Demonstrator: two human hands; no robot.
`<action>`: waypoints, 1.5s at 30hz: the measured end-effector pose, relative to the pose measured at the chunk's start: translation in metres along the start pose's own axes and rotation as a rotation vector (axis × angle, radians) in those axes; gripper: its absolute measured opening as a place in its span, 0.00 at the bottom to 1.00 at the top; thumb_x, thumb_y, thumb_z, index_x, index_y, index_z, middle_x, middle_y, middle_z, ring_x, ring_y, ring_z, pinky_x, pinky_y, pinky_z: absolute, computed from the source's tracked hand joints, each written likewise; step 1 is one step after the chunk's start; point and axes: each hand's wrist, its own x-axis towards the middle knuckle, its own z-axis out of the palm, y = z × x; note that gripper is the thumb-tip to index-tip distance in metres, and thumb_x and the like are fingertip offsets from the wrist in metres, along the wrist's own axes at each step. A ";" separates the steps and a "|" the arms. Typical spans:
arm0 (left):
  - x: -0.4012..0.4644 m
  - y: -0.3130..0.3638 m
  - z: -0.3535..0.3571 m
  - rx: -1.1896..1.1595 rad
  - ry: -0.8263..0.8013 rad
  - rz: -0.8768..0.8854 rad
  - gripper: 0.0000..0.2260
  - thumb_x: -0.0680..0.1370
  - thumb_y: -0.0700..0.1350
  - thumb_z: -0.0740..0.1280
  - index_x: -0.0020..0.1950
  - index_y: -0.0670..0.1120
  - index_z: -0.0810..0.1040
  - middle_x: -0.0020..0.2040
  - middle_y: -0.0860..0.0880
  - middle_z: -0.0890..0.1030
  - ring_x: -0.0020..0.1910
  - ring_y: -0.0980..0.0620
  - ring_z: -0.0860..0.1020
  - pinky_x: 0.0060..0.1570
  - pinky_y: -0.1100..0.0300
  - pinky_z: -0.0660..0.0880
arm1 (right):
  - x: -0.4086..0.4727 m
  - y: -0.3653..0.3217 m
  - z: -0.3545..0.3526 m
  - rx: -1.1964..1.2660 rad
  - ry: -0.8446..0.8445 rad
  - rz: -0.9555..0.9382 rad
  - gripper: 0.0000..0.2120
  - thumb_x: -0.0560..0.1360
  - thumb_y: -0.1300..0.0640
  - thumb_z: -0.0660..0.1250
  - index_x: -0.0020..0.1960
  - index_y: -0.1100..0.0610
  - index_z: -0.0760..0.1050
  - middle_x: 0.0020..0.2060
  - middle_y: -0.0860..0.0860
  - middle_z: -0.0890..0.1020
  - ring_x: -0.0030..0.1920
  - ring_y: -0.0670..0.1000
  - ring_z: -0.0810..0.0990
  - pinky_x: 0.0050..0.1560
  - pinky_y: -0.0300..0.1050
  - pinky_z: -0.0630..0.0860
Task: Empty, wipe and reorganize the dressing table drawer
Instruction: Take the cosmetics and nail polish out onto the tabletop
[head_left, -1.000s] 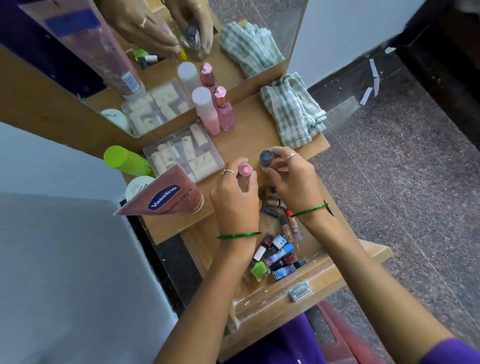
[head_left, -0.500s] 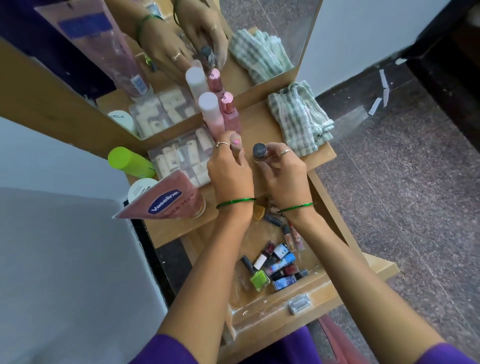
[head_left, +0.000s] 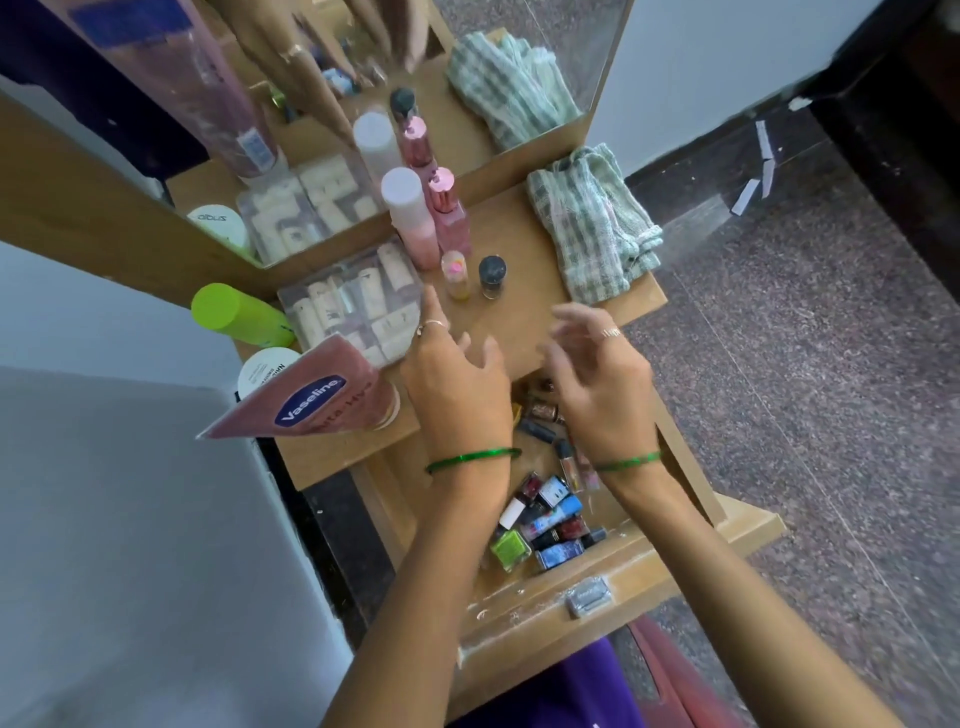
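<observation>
Two small bottles stand upright just beside each other near the middle of the bench (head_left: 524, 317): a yellow bottle with a pink cap (head_left: 455, 275) on the left and a clear bottle with a dark cap (head_left: 492, 274) on the right, both free of any grip. Behind them, against the mirror (head_left: 467, 78) along the back edge, stand a tall pink bottle with a white cap (head_left: 410, 218) and a pink bottle with a metallic cap (head_left: 448, 210). A checked cloth (head_left: 592, 223) lies crumpled at the right back corner. Toward the left edge sit a clear box of small tubes (head_left: 358, 306), a green bottle (head_left: 234, 314) on its side, a white jar (head_left: 265, 366) and a Vaseline tube (head_left: 306, 397).

Both hands hover over the front edge of the bench, blurred. The left hand (head_left: 457, 384) has its fingers spread and loose, holding nothing, one fingertip close to the box. The right hand (head_left: 597, 369) is likewise slack with fingers apart and empty. Each wrist carries a green bangle (head_left: 470, 458).

Below the wrists the drawer (head_left: 618, 566) stands pulled out from under the bench. Inside it lies a heap of nail polish bottles (head_left: 545, 519) near its front wall, with more scattered toward the back under the right hand. A small grey handle (head_left: 588, 596) sits on the drawer's front.
</observation>
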 end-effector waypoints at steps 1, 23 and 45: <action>-0.012 0.003 -0.004 0.002 -0.060 -0.038 0.33 0.74 0.37 0.69 0.75 0.44 0.57 0.67 0.42 0.72 0.61 0.51 0.76 0.55 0.67 0.71 | -0.015 0.002 -0.011 -0.005 0.011 0.009 0.12 0.75 0.68 0.65 0.57 0.60 0.74 0.44 0.51 0.80 0.42 0.42 0.79 0.45 0.29 0.75; -0.006 -0.108 0.045 1.020 -0.609 0.506 0.20 0.74 0.33 0.58 0.66 0.42 0.71 0.63 0.43 0.72 0.64 0.43 0.70 0.59 0.50 0.71 | -0.040 0.098 0.018 -0.601 -0.382 0.332 0.17 0.77 0.54 0.63 0.63 0.59 0.70 0.56 0.56 0.71 0.56 0.60 0.73 0.50 0.53 0.75; -0.046 -0.100 -0.035 0.296 -0.471 0.370 0.15 0.71 0.45 0.72 0.56 0.43 0.78 0.46 0.52 0.75 0.43 0.57 0.75 0.44 0.72 0.70 | -0.062 0.035 -0.038 -0.191 -0.213 0.385 0.09 0.71 0.61 0.72 0.47 0.55 0.74 0.40 0.51 0.80 0.39 0.43 0.79 0.40 0.24 0.72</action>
